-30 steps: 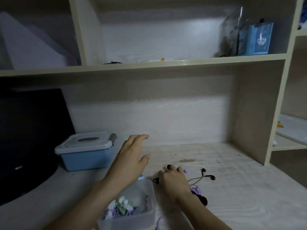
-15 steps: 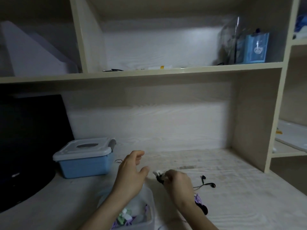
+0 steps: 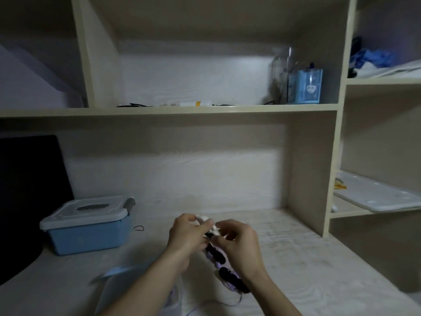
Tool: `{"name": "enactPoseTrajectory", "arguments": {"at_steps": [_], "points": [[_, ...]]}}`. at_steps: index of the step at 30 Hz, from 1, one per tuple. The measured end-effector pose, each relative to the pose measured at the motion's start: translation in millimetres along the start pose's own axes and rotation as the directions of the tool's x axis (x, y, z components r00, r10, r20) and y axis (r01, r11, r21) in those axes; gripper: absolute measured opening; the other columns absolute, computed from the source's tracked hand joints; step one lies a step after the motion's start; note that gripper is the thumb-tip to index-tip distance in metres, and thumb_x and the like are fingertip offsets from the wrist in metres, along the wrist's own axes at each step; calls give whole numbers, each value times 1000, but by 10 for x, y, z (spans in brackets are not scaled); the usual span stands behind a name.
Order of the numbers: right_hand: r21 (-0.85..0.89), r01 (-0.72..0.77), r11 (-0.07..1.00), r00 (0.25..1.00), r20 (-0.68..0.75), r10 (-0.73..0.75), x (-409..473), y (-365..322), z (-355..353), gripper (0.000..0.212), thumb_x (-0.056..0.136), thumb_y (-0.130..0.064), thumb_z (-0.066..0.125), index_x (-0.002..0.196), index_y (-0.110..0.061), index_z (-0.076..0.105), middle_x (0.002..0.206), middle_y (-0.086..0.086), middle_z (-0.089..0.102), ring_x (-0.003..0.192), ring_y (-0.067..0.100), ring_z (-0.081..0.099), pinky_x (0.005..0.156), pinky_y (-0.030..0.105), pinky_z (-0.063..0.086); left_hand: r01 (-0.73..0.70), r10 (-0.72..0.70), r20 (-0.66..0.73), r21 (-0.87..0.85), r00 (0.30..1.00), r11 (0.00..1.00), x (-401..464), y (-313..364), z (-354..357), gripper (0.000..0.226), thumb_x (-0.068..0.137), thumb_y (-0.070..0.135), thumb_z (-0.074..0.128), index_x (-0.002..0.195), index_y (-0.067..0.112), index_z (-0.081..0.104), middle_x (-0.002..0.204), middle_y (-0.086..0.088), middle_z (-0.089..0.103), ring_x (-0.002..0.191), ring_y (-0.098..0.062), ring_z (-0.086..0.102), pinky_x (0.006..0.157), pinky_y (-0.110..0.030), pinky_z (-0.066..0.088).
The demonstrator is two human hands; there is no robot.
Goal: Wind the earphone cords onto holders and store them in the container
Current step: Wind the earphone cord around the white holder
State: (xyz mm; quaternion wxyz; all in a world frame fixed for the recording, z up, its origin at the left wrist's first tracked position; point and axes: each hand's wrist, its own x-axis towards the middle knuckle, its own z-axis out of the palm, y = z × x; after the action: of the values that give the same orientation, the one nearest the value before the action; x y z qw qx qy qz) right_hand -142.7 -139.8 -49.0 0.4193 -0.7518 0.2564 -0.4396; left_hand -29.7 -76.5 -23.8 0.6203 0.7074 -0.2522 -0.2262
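Note:
Both hands meet above the desk at centre. My left hand [image 3: 186, 236] and my right hand [image 3: 239, 245] pinch a small white holder [image 3: 208, 223] with a black earphone cord [image 3: 208, 234] against it. Below the hands lies a tangle of purple and black cords [image 3: 230, 277] on the desk. A clear plastic container [image 3: 120, 290] sits at the lower left, mostly hidden by my left forearm; its contents are hard to see.
A blue lidded box [image 3: 88, 226] stands at the left next to a dark monitor [image 3: 29, 192]. A small black loop [image 3: 138, 228] lies by the box. Shelves rise behind and to the right, with a white tray [image 3: 373, 197] on a side shelf.
My right hand lifted the white holder off the desk. My left hand came in from above the container to join it. The view tilted up, so the container slid toward the bottom edge.

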Motion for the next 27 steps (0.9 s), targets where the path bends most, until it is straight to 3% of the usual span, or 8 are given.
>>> {"name": "enactPoseTrajectory", "arguments": {"at_steps": [5,9,11,13,16,20,22,27], "points": [[175,-69,982,990,134,46,12,-36,-179,19,80,3,67,83,-13,77,74,10,76,51,6,61,47,20,48,-19,17,-22,-62,1000,998,-62,127,30,26,73,7,79,90,14,61,99,-22,71,75,-32,75,59,-31,60],[162,-155,975,986,88,142,120,116,-272,35,89,9,50,104,-10,74,103,5,76,92,11,67,77,14,53,-71,74,61,-60,995,996,-143,232,-11,23,80,1,71,99,10,63,89,-15,74,79,-28,73,71,-36,62],[102,-137,985,975,189,116,136,142,-253,50,85,12,50,123,-17,66,119,-2,70,112,13,64,91,22,53,-90,95,101,-53,990,995,-180,261,-27,24,82,-1,68,103,9,63,87,-14,74,79,-27,72,76,-38,61],[145,-171,975,946,300,121,132,117,-232,59,81,13,51,127,-22,62,117,2,72,104,18,70,81,24,56,-109,113,120,-44,986,993,-201,278,-41,28,83,-1,67,108,9,63,89,-13,74,78,-25,72,71,-34,60],[252,-253,934,920,362,151,111,43,-241,47,84,10,53,120,-19,65,101,18,77,80,15,73,68,18,54,-123,128,131,-41,983,991,-237,286,-85,29,84,-1,66,111,11,63,91,-13,75,78,-23,73,64,-26,59],[313,-300,901,896,417,153,73,81,-260,30,81,6,58,108,0,70,81,22,73,70,28,65,68,30,51,-123,133,144,-77,981,989,-266,292,-140,30,86,0,65,114,10,63,97,-16,74,86,-29,71,76,-35,59],[335,-278,900,905,405,129,55,103,-270,20,83,5,58,97,7,73,74,20,67,66,28,59,64,34,47,-112,128,154,-106,980,988,-261,289,-159,29,86,1,65,114,11,64,96,-15,75,86,-29,71,78,-37,58],[237,-194,952,955,267,129,58,47,-358,15,87,0,61,88,1,76,65,7,67,58,11,58,55,19,42,-73,101,178,-156,979,985,-248,262,-198,27,87,4,64,112,15,66,92,-12,78,82,-27,72,79,-37,56]]}}
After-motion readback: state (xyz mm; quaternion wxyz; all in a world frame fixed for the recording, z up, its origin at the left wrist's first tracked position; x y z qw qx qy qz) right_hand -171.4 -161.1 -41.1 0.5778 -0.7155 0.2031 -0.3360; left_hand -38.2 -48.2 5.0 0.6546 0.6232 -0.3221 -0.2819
